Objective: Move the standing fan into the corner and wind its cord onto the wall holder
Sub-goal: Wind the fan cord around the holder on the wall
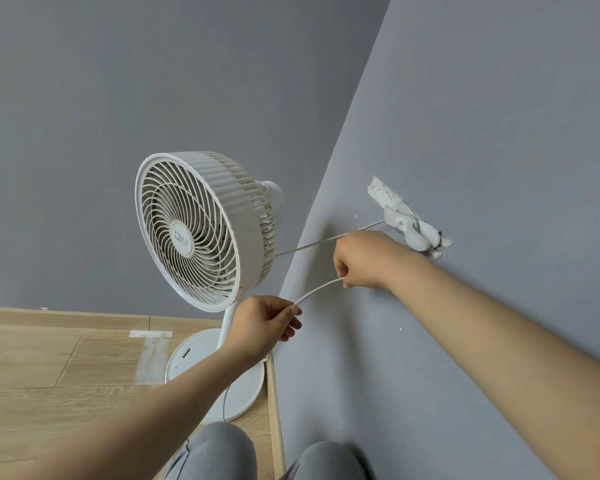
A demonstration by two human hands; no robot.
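Observation:
The white standing fan (194,230) stands upright in the corner where two grey walls meet, its round base (236,393) on the wooden floor. A thin white cord (317,291) runs in a short arc between my two hands. My left hand (265,325) pinches it low, in front of the fan's pole. My right hand (364,259) grips it higher, close to the right wall. Another stretch of cord (312,244) runs taut from behind the fan head to the white wall holder (407,223), which has cord wrapped on it.
A wooden skirting board (66,317) lines the left wall. A strip of white tape (150,334) lies on the floor beside the fan base. My knees in grey trousers (219,452) are at the bottom edge, close to the right wall.

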